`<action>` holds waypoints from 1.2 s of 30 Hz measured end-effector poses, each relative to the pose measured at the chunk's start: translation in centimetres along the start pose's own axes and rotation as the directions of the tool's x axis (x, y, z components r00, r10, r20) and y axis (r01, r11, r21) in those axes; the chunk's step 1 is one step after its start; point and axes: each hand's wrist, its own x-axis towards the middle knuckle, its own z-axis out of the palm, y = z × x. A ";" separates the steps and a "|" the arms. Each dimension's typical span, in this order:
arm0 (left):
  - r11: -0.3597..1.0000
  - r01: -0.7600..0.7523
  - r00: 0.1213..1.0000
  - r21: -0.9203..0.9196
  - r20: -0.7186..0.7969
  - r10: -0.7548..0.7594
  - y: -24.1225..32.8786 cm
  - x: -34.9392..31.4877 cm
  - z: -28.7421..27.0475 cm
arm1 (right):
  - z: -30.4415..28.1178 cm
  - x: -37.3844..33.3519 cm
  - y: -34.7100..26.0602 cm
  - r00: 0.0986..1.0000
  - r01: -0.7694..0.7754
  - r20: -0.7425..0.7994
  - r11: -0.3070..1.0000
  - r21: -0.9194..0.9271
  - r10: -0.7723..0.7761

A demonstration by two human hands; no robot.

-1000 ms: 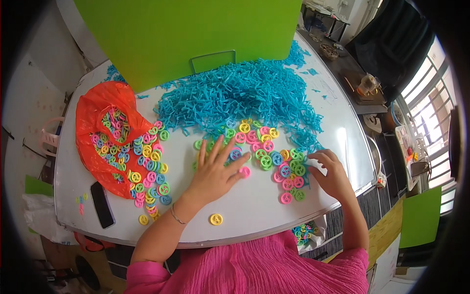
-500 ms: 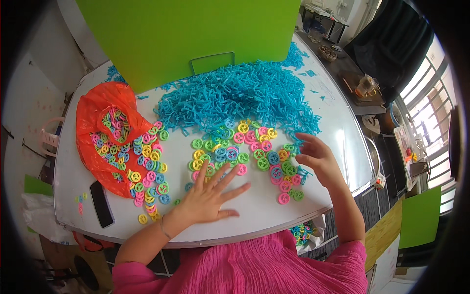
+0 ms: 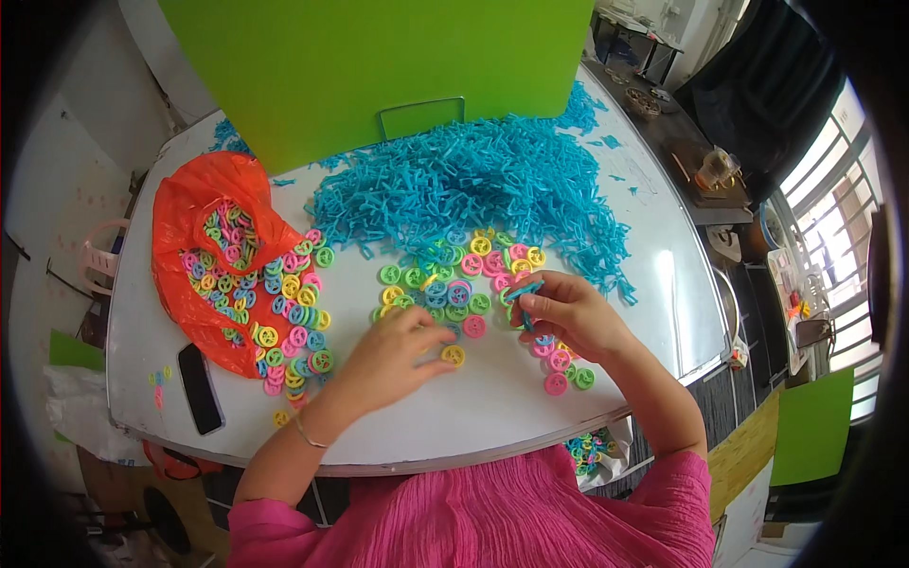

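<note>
Pinching the blue plastic piece (image 3: pixel 526 291) lightly in our right hand (image 3: pixel 579 317), over the spoked wheels (image 3: pixel 436 293), gives us control, while our left hand (image 3: pixel 390 360), fingers parted, curves beside a yellow wheel (image 3: pixel 454 356), perhaps touching it.

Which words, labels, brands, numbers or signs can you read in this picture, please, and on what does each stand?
No text can be read.
Small round spoked plastic wheels in mixed colours: any marking is too small to read.
Black rectangular phone: no text shows on its dark screen.
Crumpled white plastic bag: any print is too blurred.
</note>
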 end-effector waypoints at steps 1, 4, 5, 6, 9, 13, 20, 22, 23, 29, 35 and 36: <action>1.000 0.003 1.000 0.001 -0.003 -0.003 0.1 -0.2 0.7 | 0.4 0.2 0.0 1.000 0.000 0.004 1.000 -0.001 0.000; 0.986 -0.104 0.993 0.127 -0.033 0.109 0.0 -0.3 2.3 | 1.5 0.4 0.4 0.998 0.000 0.061 0.990 -0.144 0.009; 0.992 -0.078 0.994 0.100 -0.071 0.086 -0.1 -0.2 2.5 | 1.9 0.5 0.6 0.996 0.019 0.094 0.987 -0.160 -0.004; 0.996 -0.054 0.992 0.074 -0.107 0.062 -0.2 -0.2 2.7 | 2.2 0.5 0.9 0.992 0.040 0.127 0.984 -0.173 -0.018; 0.931 0.223 0.970 -0.289 -0.025 -0.241 0.0 -0.3 3.4 | 2.3 0.4 2.3 0.983 0.063 0.178 0.989 -0.136 -0.038; 0.331 0.284 0.891 -0.900 0.120 -0.438 0.0 -0.2 3.8 | 2.6 0.4 2.7 0.968 0.081 0.246 0.987 -0.141 -0.045; -0.014 0.402 0.820 -0.915 0.367 -0.438 1.7 -0.3 4.0 | 2.9 0.6 4.1 0.982 0.089 0.175 0.994 -0.058 -0.078; -0.015 0.367 0.830 -0.930 0.334 -0.446 1.9 -0.4 4.5 | 3.2 0.5 4.0 0.982 0.094 0.167 0.995 -0.042 -0.086; -0.042 0.333 0.822 -0.942 0.312 -0.477 2.2 -0.4 4.7 | 3.3 0.5 4.1 0.983 0.101 0.156 0.995 -0.027 -0.096; -0.204 0.233 0.809 -0.951 0.305 -0.502 2.3 -0.6 4.7 | 5.3 0.1 5.2 0.937 0.347 0.026 0.922 -0.171 -0.348; -0.293 0.210 0.811 -0.933 0.334 -0.480 2.8 -0.8 5.1 | 5.1 0.3 5.4 0.953 0.303 0.048 0.944 -0.133 -0.299; -0.285 0.241 0.785 -0.928 0.359 -0.504 2.9 -0.7 5.1 | 5.1 0.3 5.4 0.953 0.302 0.049 0.944 -0.134 -0.298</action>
